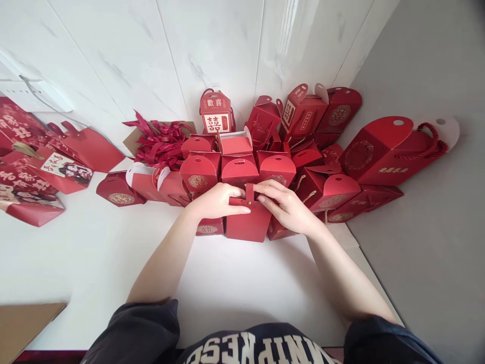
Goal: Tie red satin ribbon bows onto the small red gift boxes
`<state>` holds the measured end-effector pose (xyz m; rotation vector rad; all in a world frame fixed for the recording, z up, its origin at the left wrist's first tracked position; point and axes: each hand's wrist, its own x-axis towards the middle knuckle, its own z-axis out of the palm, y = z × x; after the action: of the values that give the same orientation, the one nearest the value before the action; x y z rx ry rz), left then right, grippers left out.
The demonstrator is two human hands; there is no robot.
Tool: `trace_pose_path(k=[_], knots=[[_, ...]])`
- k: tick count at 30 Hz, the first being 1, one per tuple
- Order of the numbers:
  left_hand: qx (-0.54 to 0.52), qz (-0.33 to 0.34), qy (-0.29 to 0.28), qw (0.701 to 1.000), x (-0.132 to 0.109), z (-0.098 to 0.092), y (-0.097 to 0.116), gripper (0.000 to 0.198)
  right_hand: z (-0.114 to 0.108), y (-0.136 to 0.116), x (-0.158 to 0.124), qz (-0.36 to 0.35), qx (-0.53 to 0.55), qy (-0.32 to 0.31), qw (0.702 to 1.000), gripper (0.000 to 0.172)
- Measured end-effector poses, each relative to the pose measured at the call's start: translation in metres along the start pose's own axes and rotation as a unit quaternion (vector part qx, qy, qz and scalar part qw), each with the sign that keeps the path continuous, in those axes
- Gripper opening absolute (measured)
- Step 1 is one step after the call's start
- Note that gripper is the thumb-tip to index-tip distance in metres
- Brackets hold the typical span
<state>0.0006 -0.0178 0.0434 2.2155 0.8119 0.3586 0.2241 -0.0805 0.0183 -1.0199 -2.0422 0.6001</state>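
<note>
A plain red gift box [248, 225] stands upright in front of me on the white table. Its short strap [249, 193] with a small gold stud sits at the top centre. My left hand [222, 199] grips the top edge from the left, thumb along the front and fingers behind. From the right, my right hand [286, 205] closes over the top beside the strap, with its fingertips partly hidden. Red boxes with rounded flaps crowd close behind, including one [239, 169] directly beyond the strap.
Loose dark-red ribbons [161, 141] lie in a cardboard box left of the pile. Large rope-handled boxes [394, 151] stand by the grey wall [428, 227] at right. Patterned red bags [28, 177] are at far left, and a cardboard piece [28, 323] lies near left.
</note>
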Motion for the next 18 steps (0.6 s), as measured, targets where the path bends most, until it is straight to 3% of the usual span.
trace_pose_path(k=[4,8,12,18], knots=[[0.023,0.008,0.007,1.0,-0.0023,-0.0057,0.0001,0.025,-0.0025,-0.0035,0.0007,-0.001,-0.008,-0.03,1.0,0.031],[0.066,0.015,0.028,0.997,0.0003,-0.0012,-0.0003,0.024,-0.0005,-0.0055,0.0011,0.048,-0.004,0.012,0.999,0.01],[0.091,0.017,0.053,0.994,0.0036,0.0034,-0.0032,0.028,0.002,-0.002,0.0013,0.094,-0.01,0.029,0.995,0.011],[0.061,0.011,0.06,0.996,0.0047,0.003,-0.0032,0.022,0.0013,0.0002,0.002,0.086,-0.013,0.033,0.996,0.013]])
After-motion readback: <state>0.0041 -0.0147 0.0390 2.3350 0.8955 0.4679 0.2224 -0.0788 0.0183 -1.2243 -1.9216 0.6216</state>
